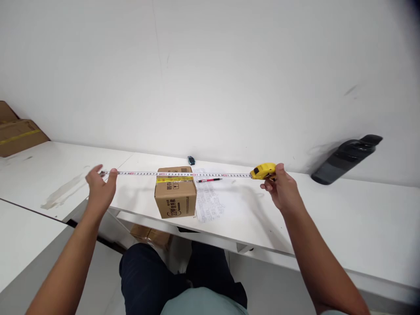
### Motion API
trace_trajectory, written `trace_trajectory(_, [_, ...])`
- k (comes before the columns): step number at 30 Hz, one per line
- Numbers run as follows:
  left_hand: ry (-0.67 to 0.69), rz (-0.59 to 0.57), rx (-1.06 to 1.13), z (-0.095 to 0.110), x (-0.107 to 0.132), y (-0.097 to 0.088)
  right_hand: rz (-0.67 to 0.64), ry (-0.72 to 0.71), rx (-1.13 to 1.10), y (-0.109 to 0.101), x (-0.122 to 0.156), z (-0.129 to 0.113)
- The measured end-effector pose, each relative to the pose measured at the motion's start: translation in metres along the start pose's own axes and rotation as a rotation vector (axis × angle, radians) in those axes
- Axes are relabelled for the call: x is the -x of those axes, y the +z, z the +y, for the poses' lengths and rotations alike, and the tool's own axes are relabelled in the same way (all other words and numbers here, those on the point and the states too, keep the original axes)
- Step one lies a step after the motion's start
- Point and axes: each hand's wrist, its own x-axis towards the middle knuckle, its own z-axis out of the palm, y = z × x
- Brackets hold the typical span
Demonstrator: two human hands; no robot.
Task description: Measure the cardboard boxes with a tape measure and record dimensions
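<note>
A yellow tape measure (pixel 263 171) is held in my right hand (pixel 285 189), its fingers closed round the case. From it a white blade with printed numbers runs out to the left, roughly level. Pinched at the blade's far end is my left hand (pixel 101 186), thumb and fingers closed on it. The blade passes above a small brown cardboard box (pixel 175 194) sealed with yellow tape; I cannot tell whether it touches the top. Beside the box lie a printed paper sheet (pixel 210 205) and a red and black pen (pixel 209 180).
A small dark key fob (pixel 191 160) rests behind the box by the wall. On the right a black bottle (pixel 346 159) stands on the white table (pixel 354 227). More cardboard boxes are at the far left (pixel 22 134), and another carton (pixel 151 236) sits below the table.
</note>
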Motion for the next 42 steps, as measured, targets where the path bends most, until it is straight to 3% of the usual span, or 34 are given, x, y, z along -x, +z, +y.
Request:
trace_trajectory(3, [0.283,0.172,-0.083,0.038,0.018,-0.007,0.049,-0.052,0.008,0.008,0.004,0.001])
trace_trajectory(5, [0.397,0.137,-0.086,0.068,0.041,-0.005,0.054,-0.076,0.020,0.013,0.007,0.003])
trace_trajectory(6, [0.418,0.020,-0.042,0.083,0.056,0.000,0.053,-0.085,0.019,0.016,0.010,0.004])
trace_trajectory(9, [0.452,-0.605,0.112,0.132,0.103,0.027,0.062,-0.113,-0.017,0.030,0.021,0.006])
trace_trajectory(10, [0.479,-0.722,0.115,0.148,0.116,0.040,0.071,-0.123,-0.032,0.036,0.026,0.007])
trace_trajectory(13, [0.585,-0.794,0.037,0.191,0.139,0.084,0.090,-0.138,-0.046,0.053,0.040,0.010])
trace_trajectory(15, [0.618,-0.759,-0.054,0.208,0.139,0.110,0.093,-0.139,-0.049,0.063,0.048,0.014])
trace_trajectory(18, [0.646,-0.724,-0.142,0.216,0.128,0.135,0.094,-0.142,-0.072,0.070,0.052,0.017])
trace_trajectory(21, [0.683,-0.886,-0.079,0.211,0.124,0.138,0.121,-0.148,-0.090,0.070,0.052,0.019])
trace_trajectory(22, [0.705,-0.862,-0.065,0.209,0.126,0.134,0.144,-0.155,-0.089,0.070,0.052,0.020])
trace_trajectory(25, [0.768,-0.586,-0.108,0.210,0.139,0.121,0.212,-0.192,-0.063,0.071,0.060,0.023])
trace_trajectory(26, [0.755,-0.583,-0.129,0.213,0.143,0.117,0.218,-0.211,-0.046,0.072,0.064,0.025])
trace_trajectory(31, [0.515,-1.064,-0.179,0.229,0.148,0.111,0.217,-0.294,0.094,0.078,0.089,0.028])
trace_trajectory(35, [0.439,-1.116,-0.126,0.225,0.142,0.112,0.223,-0.295,0.182,0.077,0.101,0.024])
trace_trajectory(42, [0.395,-1.089,0.020,0.217,0.143,0.108,0.242,-0.271,0.243,0.074,0.108,0.020])
